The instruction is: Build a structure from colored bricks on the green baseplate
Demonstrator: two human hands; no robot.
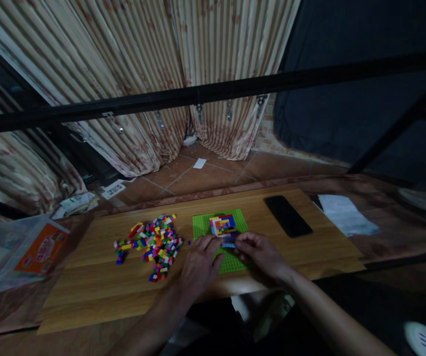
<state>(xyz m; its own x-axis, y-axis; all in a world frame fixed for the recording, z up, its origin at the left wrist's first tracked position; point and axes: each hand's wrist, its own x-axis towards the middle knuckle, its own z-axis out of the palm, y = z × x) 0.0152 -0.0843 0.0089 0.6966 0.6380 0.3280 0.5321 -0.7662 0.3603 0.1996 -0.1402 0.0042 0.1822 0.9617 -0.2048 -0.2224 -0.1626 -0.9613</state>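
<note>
A green baseplate [202, 223] lies on the wooden board [94, 277] in front of me. A patch of small coloured bricks [222, 225] is built on it. My left hand [200, 261] rests on the plate's near left part, fingers curled against it. My right hand [260, 252] is at the plate's near right, thumb and fingers pinched on a small light-blue brick [229, 244] at the lower edge of the built patch. A loose heap of coloured bricks [155, 243] lies to the left of the plate.
A black phone [287, 215] lies on the board to the right of the plate, with a white paper [346, 214] further right. A plastic bag with an orange label [20, 249] sits at far left. A black bar [213, 94] crosses overhead; curtains hang behind.
</note>
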